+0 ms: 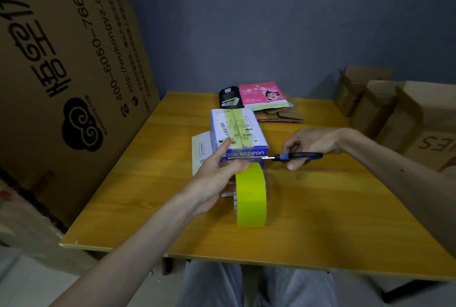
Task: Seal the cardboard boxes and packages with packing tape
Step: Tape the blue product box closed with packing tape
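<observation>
A blue-and-white box (pixel 249 131) stands mid-table with yellow tape run along its top over the shipping label. Against its near face hangs a yellow tape roll (pixel 251 198), still joined to that strip. My left hand (pixel 219 171) holds the roll at its top, forefinger stretched onto the box top. My right hand (pixel 311 144) grips blue-handled scissors (pixel 293 156). Their blades lie level across the box's near face, just above the roll.
A white flat package (pixel 201 154) lies under the box's left side. Behind it sit a black packet (pixel 229 96), a pink package (pixel 261 94) and flattened cardboard (pixel 283 115). Open cartons (pixel 385 107) stand at the right, a big printed carton (pixel 61 60) leans at the left.
</observation>
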